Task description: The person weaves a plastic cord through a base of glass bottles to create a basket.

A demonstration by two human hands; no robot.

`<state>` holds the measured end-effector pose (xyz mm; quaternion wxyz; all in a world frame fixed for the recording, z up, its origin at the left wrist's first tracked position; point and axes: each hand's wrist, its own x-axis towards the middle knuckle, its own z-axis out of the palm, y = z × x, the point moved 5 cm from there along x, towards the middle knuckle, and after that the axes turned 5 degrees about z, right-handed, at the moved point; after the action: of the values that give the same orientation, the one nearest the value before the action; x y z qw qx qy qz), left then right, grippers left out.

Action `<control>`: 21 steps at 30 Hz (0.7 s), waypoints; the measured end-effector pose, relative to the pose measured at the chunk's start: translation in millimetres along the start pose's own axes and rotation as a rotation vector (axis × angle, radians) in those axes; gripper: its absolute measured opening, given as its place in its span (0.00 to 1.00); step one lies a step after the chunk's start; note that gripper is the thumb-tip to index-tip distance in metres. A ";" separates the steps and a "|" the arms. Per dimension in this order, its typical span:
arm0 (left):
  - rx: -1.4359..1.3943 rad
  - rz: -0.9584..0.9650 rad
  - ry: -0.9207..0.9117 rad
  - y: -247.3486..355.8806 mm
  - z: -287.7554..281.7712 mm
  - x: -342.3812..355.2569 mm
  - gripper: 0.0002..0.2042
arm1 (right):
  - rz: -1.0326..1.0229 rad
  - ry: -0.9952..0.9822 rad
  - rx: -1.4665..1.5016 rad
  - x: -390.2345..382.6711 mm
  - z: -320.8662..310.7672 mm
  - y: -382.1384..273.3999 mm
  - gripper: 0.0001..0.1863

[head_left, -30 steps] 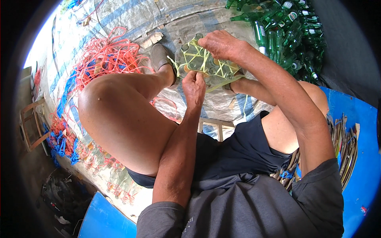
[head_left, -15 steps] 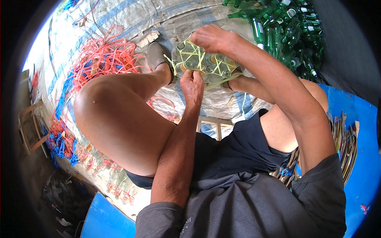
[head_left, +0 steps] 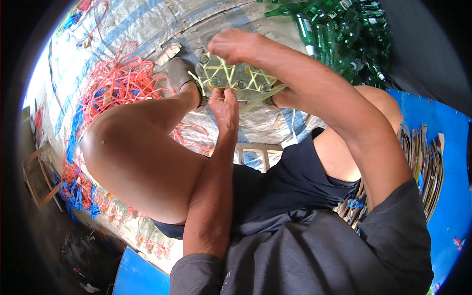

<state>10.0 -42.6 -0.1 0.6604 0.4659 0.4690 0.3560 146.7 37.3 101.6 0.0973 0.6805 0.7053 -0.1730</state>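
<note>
A bundle of clear glass bottles [head_left: 251,84], laced with pale yellow-green plastic strap [head_left: 253,74], stands between my feet. My left hand [head_left: 224,110] is closed at the bundle's near edge, pinching the strap. My right hand [head_left: 231,45] is closed over the bundle's far left corner, apparently on the strap; its fingertips are partly hidden.
Green bottles [head_left: 329,37] lie heaped at upper right. Tangled pink and blue straps [head_left: 115,83] lie left. A striped sheet [head_left: 147,27] covers the ground. A blue board [head_left: 450,167] and flattened cardboard [head_left: 423,167] are right. Wooden frames [head_left: 49,187] stand left and beneath me.
My right hand has moved leftward across the top of the bundle. The whole view has shifted slightly, and my left hand stays at the near edge.
</note>
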 end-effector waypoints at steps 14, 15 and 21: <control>0.023 -0.095 -0.042 7.0 -13.6 -0.2 0.08 | 0.161 0.027 0.031 -2.1 0.0 9.2 0.11; 0.055 -0.122 -0.056 5.6 -15.2 0.4 0.07 | 0.196 -0.002 0.019 -1.8 2.8 13.7 0.09; 0.023 -0.123 -0.035 10.9 -15.0 -1.0 0.05 | 0.236 0.258 0.183 -22.1 20.0 29.4 0.06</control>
<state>-5.0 -35.9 8.6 0.6836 0.4500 0.4895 0.3010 175.2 9.7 88.1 -0.0362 0.7809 0.6088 -0.1352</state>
